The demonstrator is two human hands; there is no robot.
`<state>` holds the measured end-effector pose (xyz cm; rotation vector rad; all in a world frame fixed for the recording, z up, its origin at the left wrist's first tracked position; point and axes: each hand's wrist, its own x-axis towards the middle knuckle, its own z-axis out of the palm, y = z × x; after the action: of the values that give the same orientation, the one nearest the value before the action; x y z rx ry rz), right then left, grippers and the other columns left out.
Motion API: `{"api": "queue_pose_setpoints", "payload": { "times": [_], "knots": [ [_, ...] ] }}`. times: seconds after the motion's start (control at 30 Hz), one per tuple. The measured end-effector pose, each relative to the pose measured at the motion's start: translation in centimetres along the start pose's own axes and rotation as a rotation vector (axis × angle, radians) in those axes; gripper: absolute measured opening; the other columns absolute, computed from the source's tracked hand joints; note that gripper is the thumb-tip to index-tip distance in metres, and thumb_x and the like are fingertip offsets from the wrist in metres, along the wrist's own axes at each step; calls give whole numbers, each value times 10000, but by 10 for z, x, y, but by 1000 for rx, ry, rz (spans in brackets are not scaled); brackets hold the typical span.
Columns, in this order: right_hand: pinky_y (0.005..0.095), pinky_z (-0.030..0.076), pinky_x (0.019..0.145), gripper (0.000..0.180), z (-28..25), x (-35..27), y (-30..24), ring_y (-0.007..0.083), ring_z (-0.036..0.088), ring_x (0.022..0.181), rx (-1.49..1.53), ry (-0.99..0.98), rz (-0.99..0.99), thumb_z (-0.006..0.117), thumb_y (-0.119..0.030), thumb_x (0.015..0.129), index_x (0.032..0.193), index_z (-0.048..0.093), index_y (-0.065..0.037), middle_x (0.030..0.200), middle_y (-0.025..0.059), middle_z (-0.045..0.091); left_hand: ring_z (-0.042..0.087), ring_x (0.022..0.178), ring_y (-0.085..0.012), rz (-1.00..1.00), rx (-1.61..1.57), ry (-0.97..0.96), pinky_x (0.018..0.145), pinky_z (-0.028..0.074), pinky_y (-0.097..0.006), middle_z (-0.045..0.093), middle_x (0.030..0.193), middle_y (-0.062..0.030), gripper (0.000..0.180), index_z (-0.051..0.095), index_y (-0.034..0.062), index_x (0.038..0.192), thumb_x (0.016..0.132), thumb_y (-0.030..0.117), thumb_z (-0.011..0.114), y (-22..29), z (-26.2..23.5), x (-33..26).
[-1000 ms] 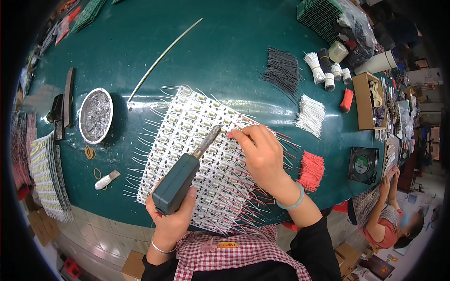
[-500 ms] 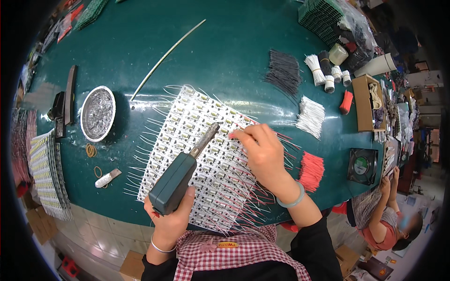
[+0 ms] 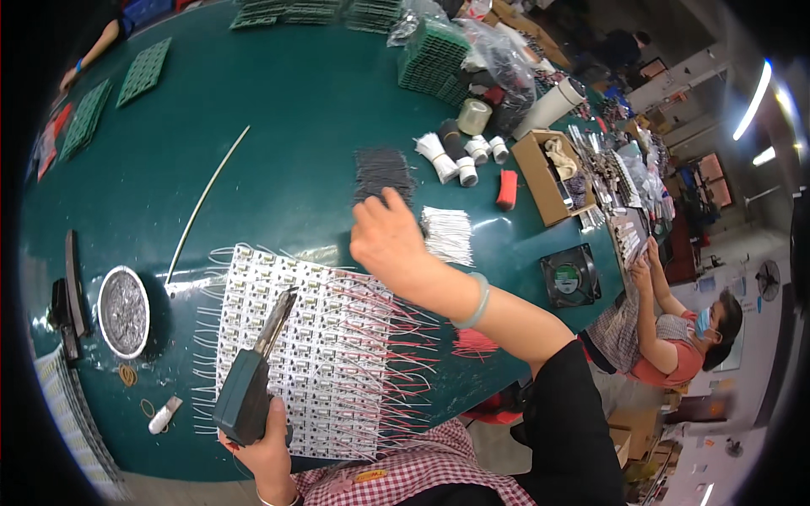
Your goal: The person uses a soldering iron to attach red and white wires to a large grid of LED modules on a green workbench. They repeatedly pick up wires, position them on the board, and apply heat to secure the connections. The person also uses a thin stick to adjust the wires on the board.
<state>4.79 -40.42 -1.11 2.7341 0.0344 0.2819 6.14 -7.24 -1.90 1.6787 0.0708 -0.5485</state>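
Note:
My left hand (image 3: 268, 455) is closed round the handle of a dark green soldering gun (image 3: 243, 395). The gun's metal tip points up over a white panel of small circuit boards (image 3: 316, 358), apparently just above it. Thin white and red wires stick out from the panel's sides. My right hand (image 3: 390, 240) is at the near edge of a pile of black wires (image 3: 381, 167), fingers curled; whatever is between the fingertips is hidden. A white wire pile (image 3: 447, 236) lies right of that hand, and a red wire pile (image 3: 474, 343) shows partly below my forearm.
A white-rimmed bowl (image 3: 145, 312) stands left, near rubber bands (image 3: 127, 375) and a white tube-like item (image 3: 165, 415). A pale rod (image 3: 207, 198) lies beyond the panel. Bundled wires (image 3: 436, 158), a cardboard box (image 3: 531, 181) and a fan (image 3: 570, 277) are right; a co-worker (image 3: 666, 337) sits beyond.
My right hand has moved from the panel, where it held a red wire end, to the black wire pile. The soldering gun stays in my left hand. The view has swung rightward.

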Motion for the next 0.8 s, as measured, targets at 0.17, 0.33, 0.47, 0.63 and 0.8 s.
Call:
{"api": "queue_pose_setpoints", "payload": {
  "times": [0.17,0.33,0.47,0.63,0.8],
  "knots": [
    [568,410,1038,123,-1,2,-10,266,566,798,-12,-19,-33,653,-148,614,633,710,-41,717,88,535,608,666,-122,59,-45,30,529,483,-246,672,924,-99,371,612,-61,1121,802,10,788,10,4,0],
    [526,440,977,110,-6,3,-9,258,562,792,-76,-87,-76,669,-161,616,637,724,-68,713,83,545,585,598,-108,67,-78,33,476,456,-236,666,867,-93,332,632,-63,1089,804,16,783,12,3,1],
    [535,415,934,159,-8,5,-8,300,594,863,-29,-276,-61,667,-182,745,796,774,-76,804,133,651,572,570,-103,130,-97,58,466,447,-234,664,850,-91,329,631,-63,1089,804,10,779,17,11,-3],
    [522,433,849,197,-19,15,-17,323,612,877,-139,-343,-94,649,-186,796,873,774,-54,873,161,689,580,585,-104,118,-113,42,466,448,-236,669,855,-90,343,628,-56,1091,791,-12,787,17,4,-2],
    [444,459,755,125,-11,18,-45,253,597,808,-244,-375,-74,662,-163,751,764,753,-78,779,109,661,542,545,-87,224,-131,138,466,412,-226,658,834,-61,292,652,-40,1048,774,-77,745,-7,7,-3]
  ]
}}
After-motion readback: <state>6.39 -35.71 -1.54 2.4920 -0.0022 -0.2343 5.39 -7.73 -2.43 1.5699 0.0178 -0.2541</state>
